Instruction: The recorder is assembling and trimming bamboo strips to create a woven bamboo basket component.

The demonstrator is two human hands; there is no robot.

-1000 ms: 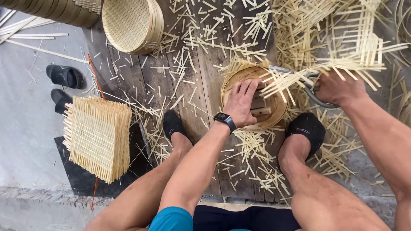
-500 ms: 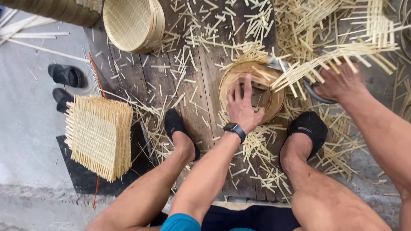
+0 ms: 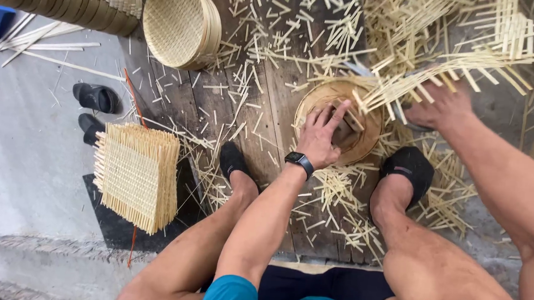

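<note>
— Left hand (image 3: 320,134)?
— Spread flat, pressing inside round woven bamboo basket (image 3: 340,120), between both feet.
— Right hand (image 3: 440,106)?
— Closed over loose pale bamboo weave (image 3: 456,68) at basket's far right rim.

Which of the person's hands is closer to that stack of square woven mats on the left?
Left. The left hand rests on the round bamboo form, right of the stack of mats; the right hand is farther right still.

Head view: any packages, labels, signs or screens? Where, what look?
Smartwatch: on the left wrist, small dark rectangular screen, black band; nothing readable on it.
No packages, labels or signs in view.
</note>
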